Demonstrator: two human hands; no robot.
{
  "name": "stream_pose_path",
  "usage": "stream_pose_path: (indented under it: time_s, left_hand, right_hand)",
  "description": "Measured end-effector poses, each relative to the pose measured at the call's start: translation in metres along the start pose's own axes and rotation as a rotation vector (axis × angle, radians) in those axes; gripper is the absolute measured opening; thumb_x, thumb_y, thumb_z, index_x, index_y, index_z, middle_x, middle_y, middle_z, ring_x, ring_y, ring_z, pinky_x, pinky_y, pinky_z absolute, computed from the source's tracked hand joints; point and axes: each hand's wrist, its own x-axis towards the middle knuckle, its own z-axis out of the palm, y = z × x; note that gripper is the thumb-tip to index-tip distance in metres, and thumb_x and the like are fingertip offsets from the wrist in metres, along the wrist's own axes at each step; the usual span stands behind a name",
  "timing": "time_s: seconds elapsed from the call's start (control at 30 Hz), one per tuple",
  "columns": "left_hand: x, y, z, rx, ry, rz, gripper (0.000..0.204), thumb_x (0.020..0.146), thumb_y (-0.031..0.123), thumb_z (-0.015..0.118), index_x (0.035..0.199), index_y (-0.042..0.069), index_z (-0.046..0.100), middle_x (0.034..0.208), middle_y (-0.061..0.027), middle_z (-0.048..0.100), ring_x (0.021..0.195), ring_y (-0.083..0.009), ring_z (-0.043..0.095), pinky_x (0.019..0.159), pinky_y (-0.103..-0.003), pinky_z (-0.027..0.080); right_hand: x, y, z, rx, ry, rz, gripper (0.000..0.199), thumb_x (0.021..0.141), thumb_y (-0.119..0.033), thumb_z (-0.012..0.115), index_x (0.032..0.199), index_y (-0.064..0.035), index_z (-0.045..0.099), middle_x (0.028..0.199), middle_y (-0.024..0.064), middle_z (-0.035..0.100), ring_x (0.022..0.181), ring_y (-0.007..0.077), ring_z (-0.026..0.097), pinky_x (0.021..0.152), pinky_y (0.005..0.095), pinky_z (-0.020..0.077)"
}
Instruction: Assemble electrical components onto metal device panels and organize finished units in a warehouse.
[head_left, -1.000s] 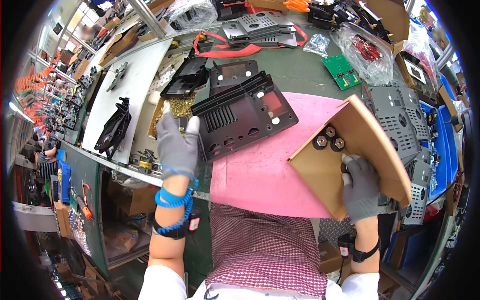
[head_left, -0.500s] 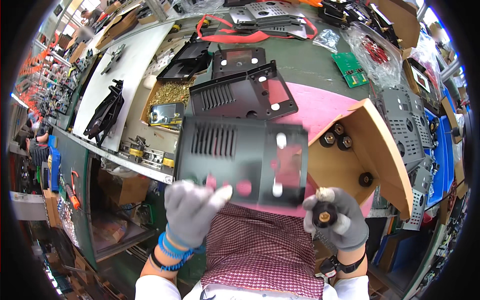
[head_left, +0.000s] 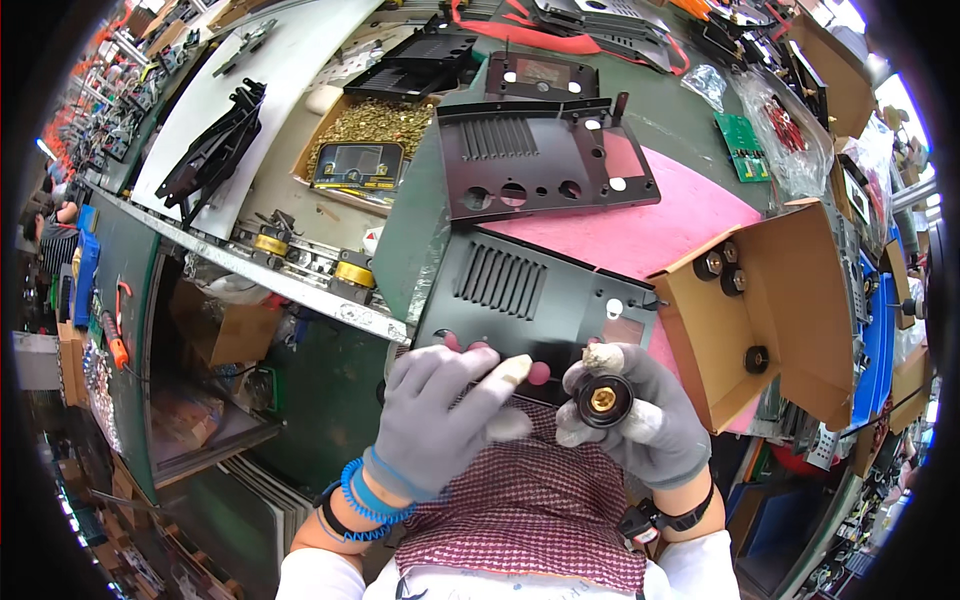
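Fitting step, apparently — right hand [head_left: 650, 420] pinches a black round knob [head_left: 603, 400] at lower centre, left hand [head_left: 430, 415] meets black panel [head_left: 555, 315] mid-frame, grip unclear — next move probably calls for lining both parts up.

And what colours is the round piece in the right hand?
The round piece is black with a gold-coloured centre, clearest in the head view.

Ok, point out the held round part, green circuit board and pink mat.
Held round part [head_left: 603, 400], head view: gold centre.
Green circuit board [head_left: 741, 147], head view: middle.
Pink mat [head_left: 695, 200], head view: upper right.
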Motion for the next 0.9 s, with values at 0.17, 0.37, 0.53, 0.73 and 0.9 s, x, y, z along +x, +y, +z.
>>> stream_pose_path:
  time_s: [0.17,0.37,0.53,0.73,0.9]
  left_hand:
    - [-0.01,0.023,-0.018,-0.577,0.084,-0.153,0.032,0.071,0.018,0.08,0.096,0.003,0.067,0.099,-0.0137,0.061,0.086,-0.0211,0.062,0.073,-0.03,0.05]
    - [-0.032,0.019,-0.01,-1.419,-0.101,-0.693,0.028,0.082,0.001,0.067,0.11,0.0,0.063,0.11,-0.0099,0.062,0.097,-0.0169,0.061,0.085,-0.027,0.049]
    - [-0.049,0.003,-0.002,-1.776,-0.331,-1.03,0.018,0.085,0.006,0.064,0.101,-0.002,0.062,0.113,-0.0103,0.061,0.1,-0.0147,0.058,0.089,-0.03,0.048]
    - [-0.064,0.005,0.02,-2.145,-0.151,-0.969,0.017,0.083,0.009,0.069,0.095,0.003,0.059,0.114,-0.012,0.06,0.099,-0.0172,0.059,0.087,-0.033,0.048]
    - [-0.063,-0.002,0.018,-2.2,-0.271,-1.004,0.02,0.087,0.017,0.064,0.101,0.004,0.057,0.096,-0.0027,0.06,0.089,-0.0128,0.059,0.08,-0.029,0.048]
  right_hand:
    - [0.0,0.014,0.009,-0.356,0.046,-0.154,0.049,0.076,-0.002,0.07,0.121,0.0014,0.051,0.121,0.0174,0.055,0.107,0.0265,0.059,0.092,0.037,0.0479]
    - [-0.004,0.033,0.019,-1.575,-0.008,-0.798,0.044,0.065,-0.013,0.082,0.104,-0.0058,0.063,0.093,0.0094,0.059,0.077,0.0216,0.061,0.06,0.0304,0.0486]
    - [-0.004,0.042,0.02,-1.725,-0.109,-0.805,0.041,0.067,-0.016,0.079,0.105,-0.0098,0.066,0.093,0.0034,0.059,0.076,0.0177,0.058,0.064,0.0287,0.0431]
    - [0.001,0.03,0.025,-1.703,-0.294,-0.695,0.04,0.066,-0.005,0.068,0.106,-0.0104,0.066,0.1,0.0011,0.062,0.082,0.0183,0.058,0.071,0.0316,0.0416]
    - [0.003,0.028,0.034,-1.678,-0.578,-0.604,0.031,0.072,-0.012,0.058,0.102,-0.0099,0.066,0.107,0.0048,0.064,0.104,0.0203,0.059,0.089,0.0383,0.0382]
